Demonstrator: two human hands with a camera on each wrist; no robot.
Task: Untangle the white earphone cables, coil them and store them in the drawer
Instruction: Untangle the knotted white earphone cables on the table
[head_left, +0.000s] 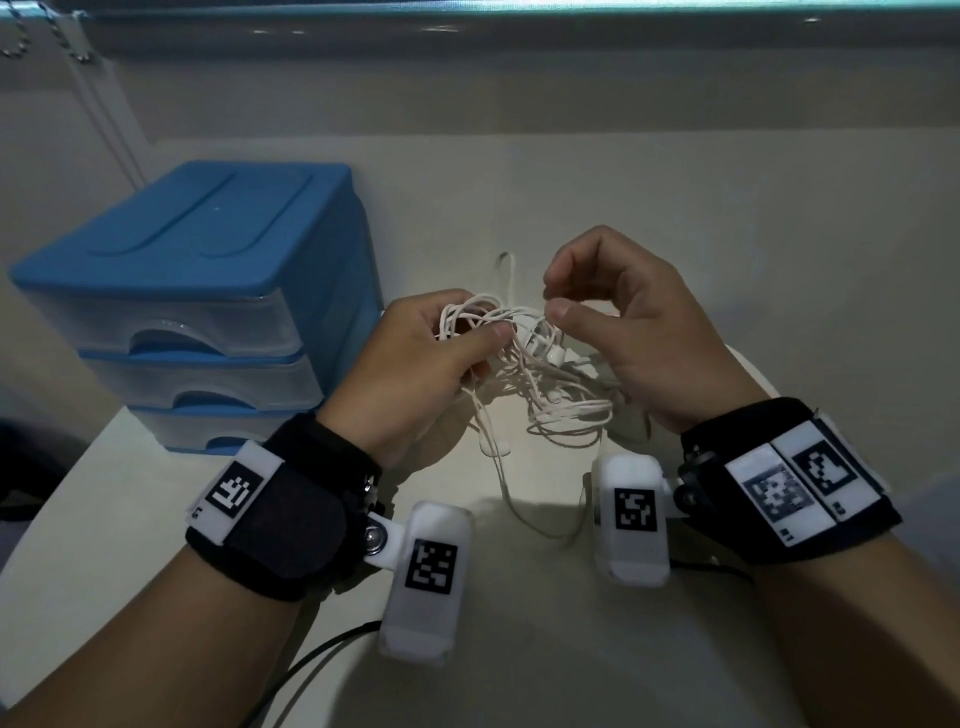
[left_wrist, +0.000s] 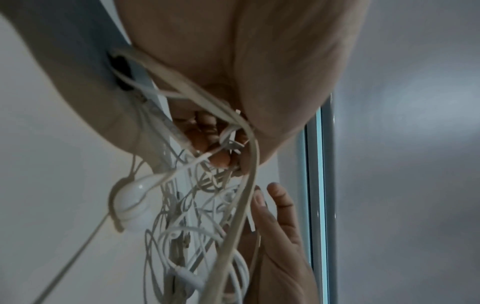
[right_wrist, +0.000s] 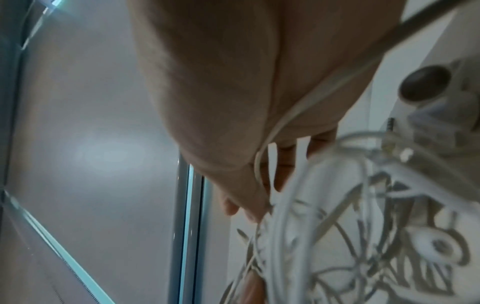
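Observation:
A tangle of white earphone cables (head_left: 540, 374) hangs above the table between both hands. My left hand (head_left: 441, 358) grips a bunch of loops, thumb pressed over them. My right hand (head_left: 613, 322) pinches a strand between thumb and forefinger at the tangle's upper right. An earbud (left_wrist: 132, 205) dangles close to the left wrist camera among the loops (left_wrist: 197, 236). The right wrist view shows blurred cable loops (right_wrist: 298, 236) and an earbud (right_wrist: 439, 246) below the palm. The blue drawer unit (head_left: 208, 291) stands at the left with its three translucent drawers closed.
The white table (head_left: 727, 234) runs back to a wall and window sill. A loose cable end (head_left: 524, 514) trails down onto the table near me. Black wrist-camera leads (head_left: 311, 654) lie by my left forearm.

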